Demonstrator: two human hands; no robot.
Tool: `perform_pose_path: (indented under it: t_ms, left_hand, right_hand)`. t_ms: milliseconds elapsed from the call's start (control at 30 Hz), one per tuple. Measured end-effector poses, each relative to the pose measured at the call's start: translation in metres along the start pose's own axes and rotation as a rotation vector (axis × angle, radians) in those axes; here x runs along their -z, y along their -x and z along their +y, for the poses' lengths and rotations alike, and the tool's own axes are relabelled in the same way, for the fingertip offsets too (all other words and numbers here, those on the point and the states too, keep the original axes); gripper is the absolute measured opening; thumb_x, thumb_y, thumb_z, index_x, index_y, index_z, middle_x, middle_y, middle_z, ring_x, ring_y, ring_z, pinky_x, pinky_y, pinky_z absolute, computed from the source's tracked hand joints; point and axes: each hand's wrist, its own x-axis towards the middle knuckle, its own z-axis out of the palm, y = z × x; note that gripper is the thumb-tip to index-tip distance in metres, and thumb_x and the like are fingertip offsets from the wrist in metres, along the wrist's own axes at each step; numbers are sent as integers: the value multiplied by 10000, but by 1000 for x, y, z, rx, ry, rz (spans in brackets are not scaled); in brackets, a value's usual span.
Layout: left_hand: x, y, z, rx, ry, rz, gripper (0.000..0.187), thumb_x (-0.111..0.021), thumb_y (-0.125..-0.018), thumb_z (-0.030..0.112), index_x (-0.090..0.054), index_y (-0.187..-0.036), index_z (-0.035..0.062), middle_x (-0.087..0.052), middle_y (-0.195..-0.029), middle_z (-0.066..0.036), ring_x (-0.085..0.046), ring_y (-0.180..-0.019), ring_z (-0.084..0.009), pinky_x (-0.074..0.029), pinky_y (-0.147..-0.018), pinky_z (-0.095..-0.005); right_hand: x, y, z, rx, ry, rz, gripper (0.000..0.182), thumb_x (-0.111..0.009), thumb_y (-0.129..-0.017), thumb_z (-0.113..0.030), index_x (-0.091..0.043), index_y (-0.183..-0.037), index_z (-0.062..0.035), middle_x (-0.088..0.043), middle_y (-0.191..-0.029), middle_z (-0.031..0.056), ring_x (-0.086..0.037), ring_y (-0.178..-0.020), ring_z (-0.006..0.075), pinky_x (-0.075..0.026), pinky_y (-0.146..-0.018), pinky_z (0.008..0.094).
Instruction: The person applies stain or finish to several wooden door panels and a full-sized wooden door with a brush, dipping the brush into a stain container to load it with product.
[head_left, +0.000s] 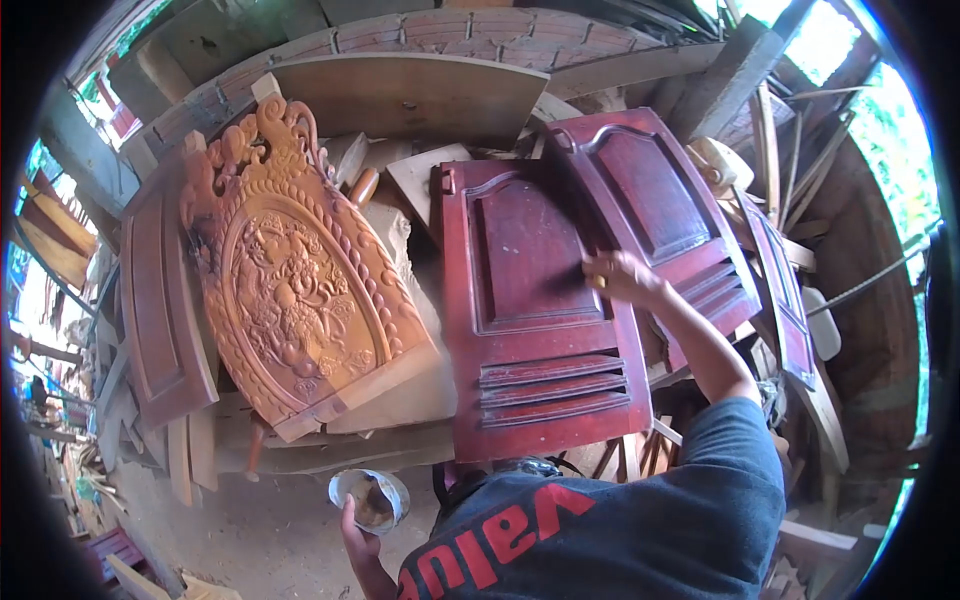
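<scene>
My left hand (362, 540) holds a bowl (338, 490) low at the front, its thumb up against the outer side. Brownish stuff (378, 505) lies inside the bowl, which is tilted towards the camera. My right hand (628, 277) is closed at the right edge of a dark red cabinet door (525, 250); a small yellowish bit shows at its fingertips, too small to name. This door has an arched raised panel and several slats near its lower end. A second dark red door (650, 195) of the same kind leans just right of it.
On the left stands a carved orange-brown wooden panel (300, 290), with a plain brown door (160, 300) beside it. Behind are a wide board (400, 95) and a brick wall (440, 35). Another narrow red door (780, 290) leans at right, near a white plastic jug (822, 325) and loose timber.
</scene>
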Motion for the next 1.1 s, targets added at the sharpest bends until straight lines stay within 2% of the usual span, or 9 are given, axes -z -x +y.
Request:
perform_pose_path:
  t_ms: [67, 200, 267, 300, 333, 433, 667, 1000, 1100]
  left_hand:
    - [9, -6, 2, -10, 1, -8, 485, -487, -973, 312, -466, -1320, -26, -563, -1285, -139, -565, -1166, -263, -440, -1013, -398]
    - [7, -16, 15, -9, -5, -49, 533, -541, -942, 336, -461, -1328, -23, -543, -1306, -139, -540, -1194, -261, -432, -1017, -408]
    - [9, -19, 17, -4, -8, -63, 558, -565, -928, 347, -458, -1333, -21, -540, -1306, -141, -535, -1199, -264, -430, -1017, -414]
    - [-3, -15, 22, -10, -30, -50, 558, -568, -927, 346, -459, -1333, -20, -539, -1306, -142, -536, -1198, -267, -432, -1015, -415]
    - [-9, -12, 26, -17, -56, -34, 558, -571, -926, 345, -459, -1333, -20, -538, -1306, -142, -536, -1197, -271, -434, -1012, -416]
    - [8, -16, 19, -3, -59, -17, 554, -566, -931, 330, -442, -1348, -14, -534, -1309, -144, -534, -1201, -275, -436, -1011, -420]
    - [15, 9, 13, 10, -132, 24, 540, -541, -943, 304, -410, -1368, -3, -531, -1307, -148, -534, -1201, -278, -436, -1011, -425]
    - [13, -13, 25, 106, -107, -13, 593, -604, -906, 367, -448, -1346, 1, -536, -1301, -126, -526, -1196, -264, -434, -1000, -433]
    - [10, -26, 27, 66, -172, -34, 649, -644, -874, 381, -431, -1366, 16, -509, -1322, -118, -493, -1220, -263, -414, -1017, -441]
  right_hand:
    - [27, 42, -66, -137, -90, -204, 164, -596, -850, -228, -634, -940, -96, -623, -750, 170, -636, -744, 350, -513, -669, 463]
    - [78, 70, -119, -86, -263, -448, 192, -608, -873, -268, -637, -889, -79, -636, -740, 128, -649, -704, 296, -522, -629, 399]
    - [92, 58, -116, -468, -667, -441, 196, -626, -878, -267, -653, -892, -72, -657, -739, 98, -664, -702, 238, -519, -647, 369]
    - [89, 47, -104, -461, -591, -276, 197, -634, -884, -265, -665, -895, -71, -662, -714, 68, -660, -688, 196, -516, -662, 372]
    - [66, 33, -75, -240, -401, 43, 178, -646, -878, -256, -661, -883, -79, -659, -696, 68, -657, -654, 215, -513, -638, 383]
    - [29, -34, -9, -177, -216, 395, 165, -624, -879, -224, -616, -872, -59, -628, -763, 182, -608, -708, 393, -464, -624, 456]
    - [-51, -107, 70, -387, -176, 601, 224, -642, -863, -271, -591, -928, -63, -642, -805, 219, -618, -790, 431, -467, -677, 497]
    - [4, 88, -109, -383, -196, 263, 136, -603, -844, -231, -570, -841, -99, -600, -653, 169, -625, -642, 388, -486, -587, 485]
    - [-6, 124, -170, -538, 46, 109, 130, -619, -803, -191, -580, -840, -73, -616, -694, 174, -642, -657, 381, -513, -603, 480]
